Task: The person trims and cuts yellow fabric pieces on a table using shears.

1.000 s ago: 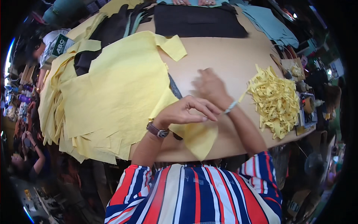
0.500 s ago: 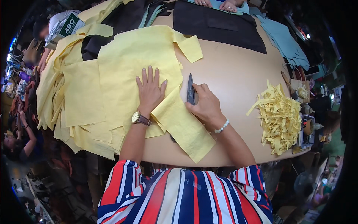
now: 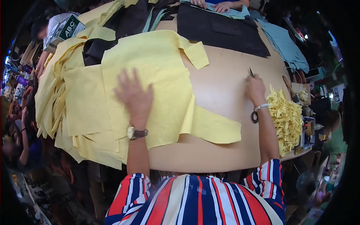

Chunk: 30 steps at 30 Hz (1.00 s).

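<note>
Yellow fabric [image 3: 165, 108] lies spread over the middle of the table, with a flap [image 3: 217, 125] reaching to the right. My left hand [image 3: 134, 93], blurred and with fingers spread, is over this fabric; whether it touches cannot be made out. Away to the right, my right hand [image 3: 255, 88] is closed around dark scissors [image 3: 251, 72]. Their tip points away from me, and a black handle loop shows below the wrist. Beside the right forearm is a heap of narrow yellow fabric strips [image 3: 287, 120].
Stacked yellow pieces [image 3: 84, 101] cover the left side, with a white and green box [image 3: 65, 30] behind them. Black fabric [image 3: 221, 32] lies at the far side, near another person's hands [image 3: 224, 6]. Light blue fabric [image 3: 285, 45] sits far right.
My right hand has carried the scissors right, away from the fabric. The lower flap has swung out to the right. My left hand has shifted left and slightly nearer.
</note>
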{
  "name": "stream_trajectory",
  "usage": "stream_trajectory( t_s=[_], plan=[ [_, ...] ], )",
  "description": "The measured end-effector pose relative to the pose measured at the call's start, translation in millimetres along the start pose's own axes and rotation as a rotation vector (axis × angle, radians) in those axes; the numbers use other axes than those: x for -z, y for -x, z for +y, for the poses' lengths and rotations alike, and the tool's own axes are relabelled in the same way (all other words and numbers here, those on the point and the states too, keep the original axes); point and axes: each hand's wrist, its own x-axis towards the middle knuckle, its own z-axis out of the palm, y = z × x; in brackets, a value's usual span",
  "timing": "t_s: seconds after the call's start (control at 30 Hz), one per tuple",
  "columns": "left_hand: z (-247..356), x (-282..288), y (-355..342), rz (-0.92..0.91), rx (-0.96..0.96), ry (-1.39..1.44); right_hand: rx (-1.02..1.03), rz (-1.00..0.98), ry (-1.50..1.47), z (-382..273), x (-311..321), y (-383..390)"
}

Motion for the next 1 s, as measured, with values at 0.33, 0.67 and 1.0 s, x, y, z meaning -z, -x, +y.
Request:
stream_trajectory(
  t_s=[0.33, 0.67, 1.0],
  plan=[
    [-54, -19, -5, 0.124, 0.112, 0.062, 0.311, 0.12, -0.351, -179, -51, -68],
    [-46, -13, -36, 0.179, 0.006, 0.183, -0.086, 0.527, -0.547, -34, 2, -109],
    [-65, -38, -123, 0.325, -0.532, 0.016, 0.537, 0.012, -0.274, -118, -19, 137]
  ],
)
